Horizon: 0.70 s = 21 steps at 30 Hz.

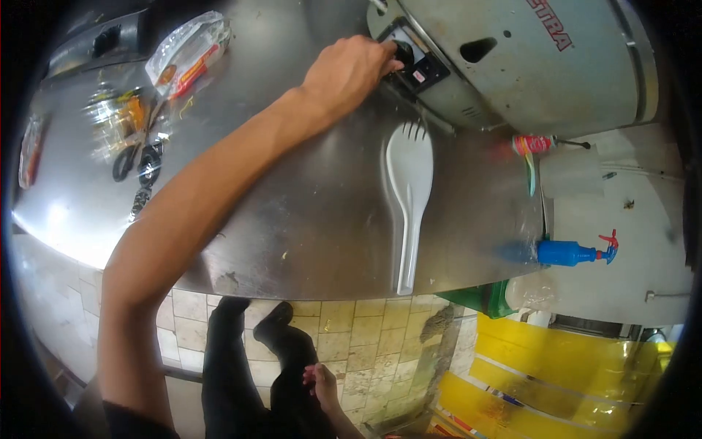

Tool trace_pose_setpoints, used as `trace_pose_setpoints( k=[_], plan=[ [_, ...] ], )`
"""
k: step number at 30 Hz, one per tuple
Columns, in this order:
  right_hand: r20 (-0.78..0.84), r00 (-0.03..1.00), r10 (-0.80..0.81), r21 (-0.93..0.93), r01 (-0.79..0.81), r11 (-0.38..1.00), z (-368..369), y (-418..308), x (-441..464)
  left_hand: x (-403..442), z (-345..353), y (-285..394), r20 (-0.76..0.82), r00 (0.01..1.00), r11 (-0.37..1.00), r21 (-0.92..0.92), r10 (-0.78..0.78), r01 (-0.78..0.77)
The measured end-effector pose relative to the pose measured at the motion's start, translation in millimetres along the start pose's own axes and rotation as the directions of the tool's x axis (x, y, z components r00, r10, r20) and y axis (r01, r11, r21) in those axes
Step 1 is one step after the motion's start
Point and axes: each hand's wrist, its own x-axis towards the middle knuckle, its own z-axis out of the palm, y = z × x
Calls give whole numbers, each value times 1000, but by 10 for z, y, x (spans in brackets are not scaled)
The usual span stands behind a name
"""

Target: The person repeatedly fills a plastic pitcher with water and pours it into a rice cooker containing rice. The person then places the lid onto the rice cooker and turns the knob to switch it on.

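Note:
At the control panel (419, 64) of a grey machine (526, 66), my left hand (351, 69) has its fingers closed round a black knob (403, 53). Its forearm stretches across the metal table from the left. Down by my legs hangs my right hand (322, 384), its fingers loosely bent and a little apart, with nothing visible in them. A white spatula-like utensil with a slotted end (411, 172) lies on the table below the machine.
The metal table (314, 219) holds a plastic bag (189, 55), scissors (131, 155) and a transparent packet (113, 121) at left. To the right are a red-labelled tube (534, 144) and a blue spray bottle (567, 252). Yellow panels (556, 358) stand lower right, beside the tiled floor (365, 325).

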Motion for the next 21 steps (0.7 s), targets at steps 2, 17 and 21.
trace_pose_setpoints(
  k=[2, 17, 21],
  plan=[
    [24, 1000, 5, -1, -5, 1000, -3, -7, -9, 29, 90, -16, -90, 994, 988, -146, -67, 54],
    [49, 995, -91, -25, 93, 995, -17, 166, 198, 73, -99, 145, 477, 774, 351, -701, -416, 621],
    [42, 994, -106, -20, 106, 994, 20, 125, 224, 64, -81, 105, 47, 999, 996, 91, 15, -19]
  ],
)
